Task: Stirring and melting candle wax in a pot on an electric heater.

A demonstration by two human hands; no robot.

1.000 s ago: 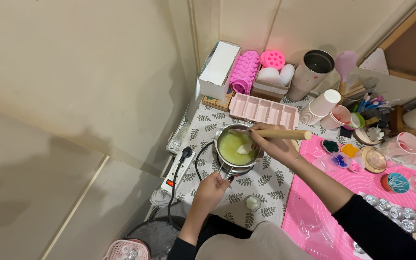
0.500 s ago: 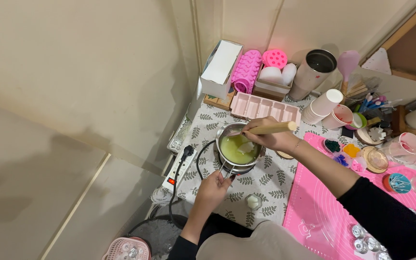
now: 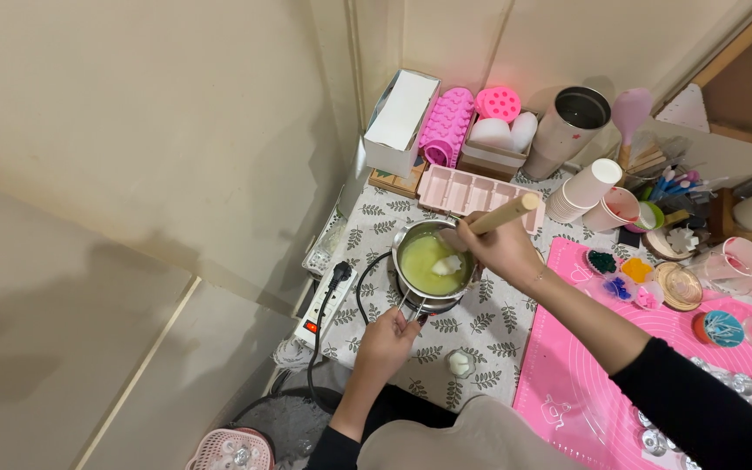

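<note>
Leaf-print cloth (image 3: 480, 322) under metal pot (image 3: 429, 265) of yellow-green liquid, between both hands | right hand (image 3: 502, 248) at pot's right rim, closed around wooden stick (image 3: 502, 213) dipping in | left hand (image 3: 386, 341) just below pot, gripping its handle (image 3: 409, 306)

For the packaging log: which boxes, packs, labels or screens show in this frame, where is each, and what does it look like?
White box: back left of the table against the wall, oblong carton, plain white, tilted.
Low box: right of the white box, pale open carton holding white moulds.
Stack of paper cups: right of the pot, white, lying tilted.
No screens, and no signs or labels that I can make out.
</note>
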